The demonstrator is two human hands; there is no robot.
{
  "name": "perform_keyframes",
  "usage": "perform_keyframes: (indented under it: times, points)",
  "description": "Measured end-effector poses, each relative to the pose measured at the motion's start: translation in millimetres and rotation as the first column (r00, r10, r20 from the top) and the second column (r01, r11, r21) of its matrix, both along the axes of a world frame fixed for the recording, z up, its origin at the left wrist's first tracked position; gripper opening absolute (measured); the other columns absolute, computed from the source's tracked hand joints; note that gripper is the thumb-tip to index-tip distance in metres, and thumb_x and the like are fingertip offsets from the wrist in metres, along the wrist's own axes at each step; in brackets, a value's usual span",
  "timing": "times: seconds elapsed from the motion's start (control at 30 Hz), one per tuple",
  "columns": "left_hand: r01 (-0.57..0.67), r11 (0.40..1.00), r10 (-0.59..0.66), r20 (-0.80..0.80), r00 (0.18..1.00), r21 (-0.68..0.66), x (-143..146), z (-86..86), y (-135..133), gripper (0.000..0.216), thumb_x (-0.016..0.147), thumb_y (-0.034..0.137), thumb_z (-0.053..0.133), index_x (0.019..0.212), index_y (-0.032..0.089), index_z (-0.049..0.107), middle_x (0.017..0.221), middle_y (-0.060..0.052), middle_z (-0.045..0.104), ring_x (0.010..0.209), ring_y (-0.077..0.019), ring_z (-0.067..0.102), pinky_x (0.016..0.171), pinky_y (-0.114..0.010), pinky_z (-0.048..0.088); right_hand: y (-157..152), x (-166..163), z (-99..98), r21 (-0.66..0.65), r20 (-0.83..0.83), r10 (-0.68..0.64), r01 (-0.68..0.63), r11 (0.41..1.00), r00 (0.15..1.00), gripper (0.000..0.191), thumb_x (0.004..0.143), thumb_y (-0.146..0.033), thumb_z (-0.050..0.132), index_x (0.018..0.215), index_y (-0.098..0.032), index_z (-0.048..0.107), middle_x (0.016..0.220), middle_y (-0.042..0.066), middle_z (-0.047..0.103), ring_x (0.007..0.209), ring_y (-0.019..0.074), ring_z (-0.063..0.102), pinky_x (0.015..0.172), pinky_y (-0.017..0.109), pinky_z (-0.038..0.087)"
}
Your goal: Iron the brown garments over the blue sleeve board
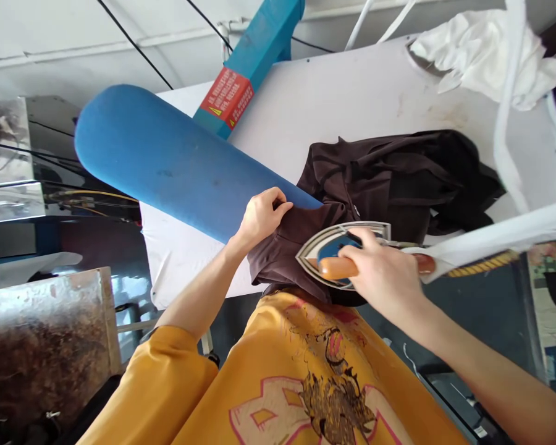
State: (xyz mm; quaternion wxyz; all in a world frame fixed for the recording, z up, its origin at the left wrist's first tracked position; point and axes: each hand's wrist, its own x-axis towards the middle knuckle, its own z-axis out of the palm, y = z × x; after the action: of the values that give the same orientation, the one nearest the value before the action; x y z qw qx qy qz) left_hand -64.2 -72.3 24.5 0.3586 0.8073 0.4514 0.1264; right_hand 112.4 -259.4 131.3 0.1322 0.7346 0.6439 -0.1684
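Observation:
A dark brown garment [398,173] lies partly over the near end of a blue padded sleeve board [176,167] and spreads onto the white ironing table [343,93]. My left hand [262,216] pinches a fold of the brown cloth on the blue board. My right hand [380,272] grips the orange handle of a steam iron [333,250], whose silver soleplate rests on the garment's near edge.
A crumpled white cloth [482,52] sits at the table's far right. White hoses [505,142] hang down at the right. A blue arm with a red warning label [229,96] carries the sleeve board. A rusty metal surface [41,340] is at lower left.

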Motion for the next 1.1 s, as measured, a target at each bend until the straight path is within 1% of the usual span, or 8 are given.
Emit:
perform_keyframes:
  times: [0.17, 0.37, 0.43, 0.53, 0.63, 0.7, 0.9, 1.1]
  points:
    - [0.117, 0.990, -0.116, 0.011, 0.993, -0.080, -1, 0.8, 15, 0.016, 0.088, 0.030, 0.069, 0.077, 0.021, 0.062, 0.072, 0.002, 0.065, 0.067, -0.0143, 0.055, 0.066, -0.028, 0.040, 35, -51, -1.7, -0.010, 0.028, 0.155, -0.154, 0.988, 0.988, 0.028, 0.093, -0.013, 0.048, 0.093, -0.016, 0.075, 0.132, 0.014, 0.064, 0.072, 0.0159, 0.067, 0.059, 0.030, 0.035]
    - [0.177, 0.979, -0.181, -0.029, 0.983, -0.105, 0, 8.6, 29, 0.010, 0.090, 0.026, 0.065, 0.082, 0.021, 0.066, 0.079, -0.001, 0.070, 0.075, -0.0174, 0.061, 0.069, -0.028, 0.043, 27, -37, -3.4, 0.025, 0.140, 0.068, -0.072, 0.997, 0.988, 0.025, 0.092, -0.023, 0.057, 0.104, -0.026, 0.079, 0.149, 0.005, 0.056, 0.067, 0.0135, 0.065, 0.055, 0.031, 0.032]
    - [0.116, 0.984, -0.111, 0.045, 0.993, -0.133, -19, 17.3, 31, 0.008, 0.091, 0.022, 0.060, 0.093, 0.021, 0.067, 0.083, -0.001, 0.072, 0.077, -0.0173, 0.064, 0.073, -0.028, 0.046, 30, -44, -2.3, 0.031, 0.149, 0.056, -0.061, 0.998, 0.987, 0.026, 0.093, -0.025, 0.058, 0.109, -0.028, 0.079, 0.152, 0.003, 0.054, 0.068, 0.0138, 0.066, 0.055, 0.031, 0.033]
    - [-0.113, 0.969, 0.140, 0.114, 0.983, -0.217, -73, 21.3, 22, 0.016, 0.091, 0.023, 0.054, 0.102, 0.021, 0.067, 0.088, -0.002, 0.075, 0.080, -0.0173, 0.070, 0.077, -0.028, 0.050, 44, -73, -1.1, 0.030, 0.125, 0.089, -0.094, 0.995, 0.988, 0.030, 0.092, -0.023, 0.057, 0.113, -0.027, 0.078, 0.152, 0.004, 0.054, 0.074, 0.0158, 0.067, 0.058, 0.031, 0.037]
    - [-0.312, 0.868, 0.378, 0.107, 0.920, -0.386, -129, 7.5, -4, 0.021, 0.093, 0.034, 0.051, 0.095, 0.020, 0.066, 0.086, -0.003, 0.077, 0.078, -0.0180, 0.073, 0.077, -0.029, 0.054, 59, -100, -0.6, 0.016, 0.101, 0.141, -0.143, 0.990, 0.985, 0.032, 0.093, -0.019, 0.052, 0.113, -0.024, 0.077, 0.149, 0.009, 0.055, 0.077, 0.0171, 0.068, 0.061, 0.031, 0.040]
    - [-0.360, 0.824, 0.435, 0.082, 0.897, -0.438, -150, -5.7, -29, 0.027, 0.094, 0.040, 0.049, 0.093, 0.020, 0.066, 0.085, -0.004, 0.078, 0.081, -0.0188, 0.074, 0.081, -0.030, 0.055, 63, -107, -0.6, 0.002, 0.099, 0.163, -0.164, 0.987, 0.982, 0.031, 0.094, -0.019, 0.051, 0.111, -0.023, 0.076, 0.148, 0.009, 0.055, 0.077, 0.0174, 0.068, 0.061, 0.031, 0.041]
    - [-0.342, 0.883, 0.402, 0.144, 0.904, -0.321, -134, -29.7, -102, 0.015, 0.097, 0.035, 0.053, 0.104, 0.023, 0.060, 0.092, -0.002, 0.075, 0.091, -0.0185, 0.073, 0.085, -0.031, 0.054, 39, -61, -2.4, -0.046, 0.159, 0.048, -0.042, 0.998, 0.986, 0.025, 0.092, -0.024, 0.058, 0.106, -0.032, 0.077, 0.148, -0.001, 0.055, 0.071, 0.0145, 0.066, 0.058, 0.031, 0.037]
    - [-0.307, 0.945, 0.322, 0.147, 0.935, -0.114, -123, -43.2, -116, 0.004, 0.096, 0.023, 0.057, 0.100, 0.023, 0.057, 0.090, -0.003, 0.065, 0.076, -0.0160, 0.065, 0.075, -0.029, 0.052, 7, 3, -0.6, -0.085, 0.186, -0.123, 0.140, 0.986, 0.975, 0.021, 0.090, -0.032, 0.061, 0.099, -0.029, 0.080, 0.144, 0.000, 0.060, 0.062, 0.0111, 0.063, 0.055, 0.030, 0.037]
